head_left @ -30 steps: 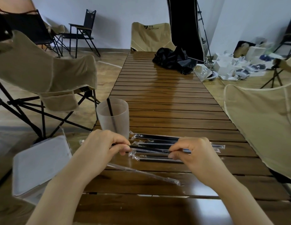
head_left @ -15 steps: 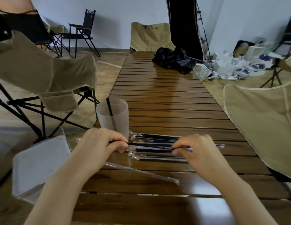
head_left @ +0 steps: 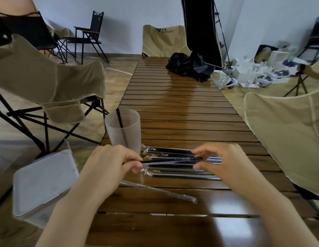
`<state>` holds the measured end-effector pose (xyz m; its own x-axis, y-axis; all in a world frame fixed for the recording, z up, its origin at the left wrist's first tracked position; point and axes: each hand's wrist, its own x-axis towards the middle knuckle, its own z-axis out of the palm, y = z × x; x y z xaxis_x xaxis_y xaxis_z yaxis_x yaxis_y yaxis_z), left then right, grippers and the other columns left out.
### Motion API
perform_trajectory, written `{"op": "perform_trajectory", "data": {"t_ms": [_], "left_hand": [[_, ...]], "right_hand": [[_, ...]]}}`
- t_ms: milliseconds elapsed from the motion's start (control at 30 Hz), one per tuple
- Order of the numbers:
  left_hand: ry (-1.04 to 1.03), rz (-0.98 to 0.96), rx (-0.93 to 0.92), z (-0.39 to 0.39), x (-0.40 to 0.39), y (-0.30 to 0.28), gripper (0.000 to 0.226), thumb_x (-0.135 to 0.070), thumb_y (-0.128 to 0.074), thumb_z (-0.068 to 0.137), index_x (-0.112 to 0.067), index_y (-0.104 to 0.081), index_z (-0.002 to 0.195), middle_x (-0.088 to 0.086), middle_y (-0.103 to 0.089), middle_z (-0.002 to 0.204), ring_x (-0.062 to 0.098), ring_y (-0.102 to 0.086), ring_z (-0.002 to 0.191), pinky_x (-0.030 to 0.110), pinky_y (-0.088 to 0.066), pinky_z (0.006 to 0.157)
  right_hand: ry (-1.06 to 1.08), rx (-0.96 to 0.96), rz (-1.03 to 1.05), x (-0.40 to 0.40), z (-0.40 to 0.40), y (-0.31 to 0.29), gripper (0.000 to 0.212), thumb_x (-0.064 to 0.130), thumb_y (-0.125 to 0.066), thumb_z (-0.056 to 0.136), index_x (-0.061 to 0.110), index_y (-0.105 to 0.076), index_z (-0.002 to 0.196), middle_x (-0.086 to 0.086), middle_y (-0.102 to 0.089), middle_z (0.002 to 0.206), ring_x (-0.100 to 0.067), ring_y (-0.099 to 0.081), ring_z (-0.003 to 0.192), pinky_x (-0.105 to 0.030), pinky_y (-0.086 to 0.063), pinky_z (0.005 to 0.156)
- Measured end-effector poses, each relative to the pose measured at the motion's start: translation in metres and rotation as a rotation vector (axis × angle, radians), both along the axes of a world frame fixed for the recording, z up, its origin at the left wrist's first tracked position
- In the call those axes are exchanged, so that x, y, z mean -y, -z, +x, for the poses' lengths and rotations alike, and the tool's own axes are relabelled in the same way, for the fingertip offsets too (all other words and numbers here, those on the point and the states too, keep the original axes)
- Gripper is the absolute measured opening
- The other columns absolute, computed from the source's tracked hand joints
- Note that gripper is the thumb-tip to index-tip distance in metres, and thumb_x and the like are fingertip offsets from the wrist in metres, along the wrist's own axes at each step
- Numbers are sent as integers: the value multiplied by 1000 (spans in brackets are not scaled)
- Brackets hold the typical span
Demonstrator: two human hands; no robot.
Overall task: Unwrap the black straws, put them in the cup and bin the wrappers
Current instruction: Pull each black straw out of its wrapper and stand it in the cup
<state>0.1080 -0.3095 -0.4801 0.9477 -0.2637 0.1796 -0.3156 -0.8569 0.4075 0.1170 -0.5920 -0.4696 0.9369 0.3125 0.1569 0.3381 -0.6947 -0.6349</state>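
Spanning both hands, the straw (head_left: 170,160) is pinched by left fingers (head_left: 137,164) and right fingers (head_left: 197,166).

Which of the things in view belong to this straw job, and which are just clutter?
Job: held straw, wrapped straws, cup with one straw, empty wrapper, bin, left hand, right hand.
Clutter: black cloth, camping chairs.

both hands, left hand (head_left: 110,164) and right hand (head_left: 221,163), pinch one black straw (head_left: 166,160) above the wrapped straws (head_left: 173,172). a frosted cup (head_left: 124,131) holds one straw.
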Motion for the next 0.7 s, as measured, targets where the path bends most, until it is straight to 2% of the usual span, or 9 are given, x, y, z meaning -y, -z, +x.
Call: {"op": "perform_trajectory", "data": {"t_ms": [167,400,600,700], "left_hand": [[-28,17,-11,-1,-2,-2,16,-47,-61,85,-41,-72,76,-28,-62,66,-13,-58,76,6,-34,67],[-46,-36,-55,-2,-1,-7,10,-44,-63,84,-44,-72,87,-29,-67,76,-14,-59,80,7,-39,73],[-37,-51,-77,-4,3,-12,9,-43,-64,83,-48,-70,87,-28,-65,68,-21,-56,78,6,-38,59],[-48,-55,-79,-4,1,-12,10,-45,-65,82,-48,-72,88,-28,-69,75,-17,-59,80,4,-39,66]], "right_hand": [[-11,56,-52,3,1,6,19,21,-71,82,40,-68,85,22,-66,81,7,-59,87,-4,-42,74],[7,101,-82,4,4,10,19,21,-70,83,38,-66,75,21,-65,74,6,-59,80,-4,-40,68],[14,164,-111,5,3,10,23,18,-70,82,37,-63,71,19,-64,68,3,-59,77,-5,-40,65],[13,184,-112,5,3,10,26,16,-71,81,36,-62,67,17,-64,66,2,-59,75,-5,-40,63]]}}
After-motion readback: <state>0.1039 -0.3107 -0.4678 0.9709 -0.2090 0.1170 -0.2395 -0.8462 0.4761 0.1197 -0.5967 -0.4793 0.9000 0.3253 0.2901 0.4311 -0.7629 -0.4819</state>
